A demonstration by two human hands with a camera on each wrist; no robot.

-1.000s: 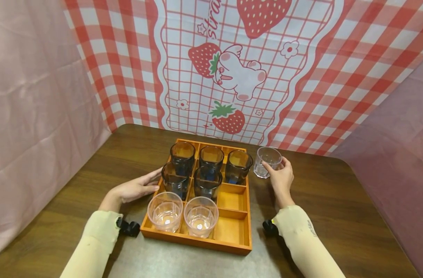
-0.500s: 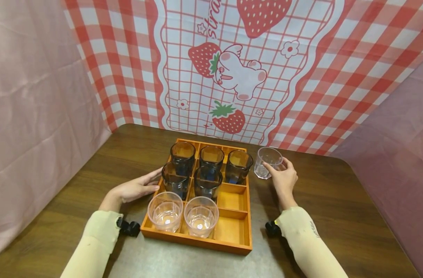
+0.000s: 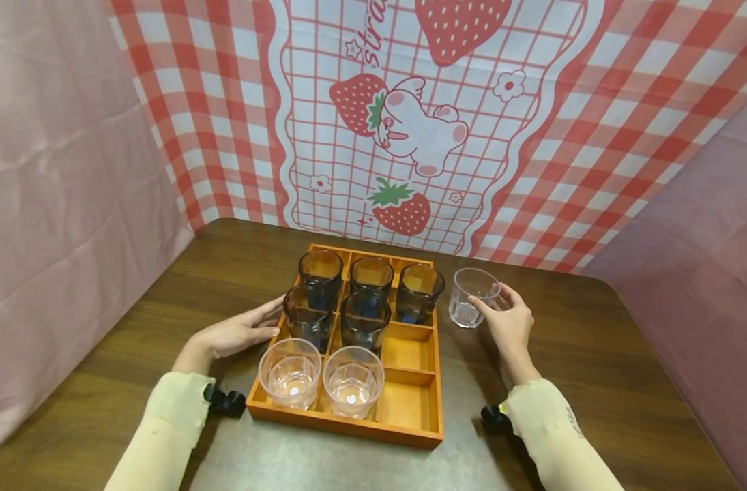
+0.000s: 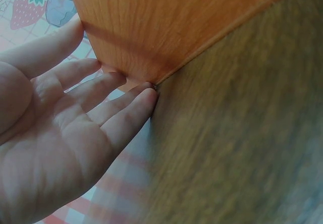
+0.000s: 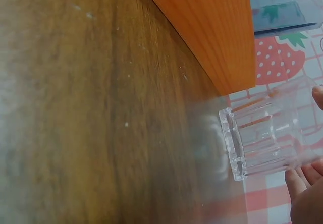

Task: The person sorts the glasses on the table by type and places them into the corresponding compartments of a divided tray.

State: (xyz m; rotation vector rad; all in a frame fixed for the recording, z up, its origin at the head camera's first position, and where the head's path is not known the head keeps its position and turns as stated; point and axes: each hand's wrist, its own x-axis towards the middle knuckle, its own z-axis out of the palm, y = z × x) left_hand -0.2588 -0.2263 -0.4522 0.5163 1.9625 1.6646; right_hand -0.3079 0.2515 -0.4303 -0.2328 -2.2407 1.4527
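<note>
A clear tumbler (image 3: 468,307) stands upright at the right of the wooden compartment tray (image 3: 348,427). My right hand (image 3: 509,324) pinches it near the rim, thumb on the near side and fingers on the far side. In the right wrist view, the faceted base of the tumbler (image 5: 252,138) is close over the tabletop, near the tray's corner. My left hand (image 3: 241,332) rests against the tray's left side. The left wrist view has its extended fingers (image 4: 128,115) touching the wooden wall (image 4: 136,27) low down.
Several dark tinted glasses (image 3: 365,327) fill the tray's back and middle compartments. Two clear tumblers (image 3: 353,392) sit in the front row, left and middle. Two bare compartments (image 3: 406,402) show at the right. A red checked cloth (image 3: 226,136) hangs behind the table.
My right hand has drawn the clear tumbler slightly toward me, with the forearm shifting right. My left hand stays at the tray's side, and the tray's glasses keep their places.
</note>
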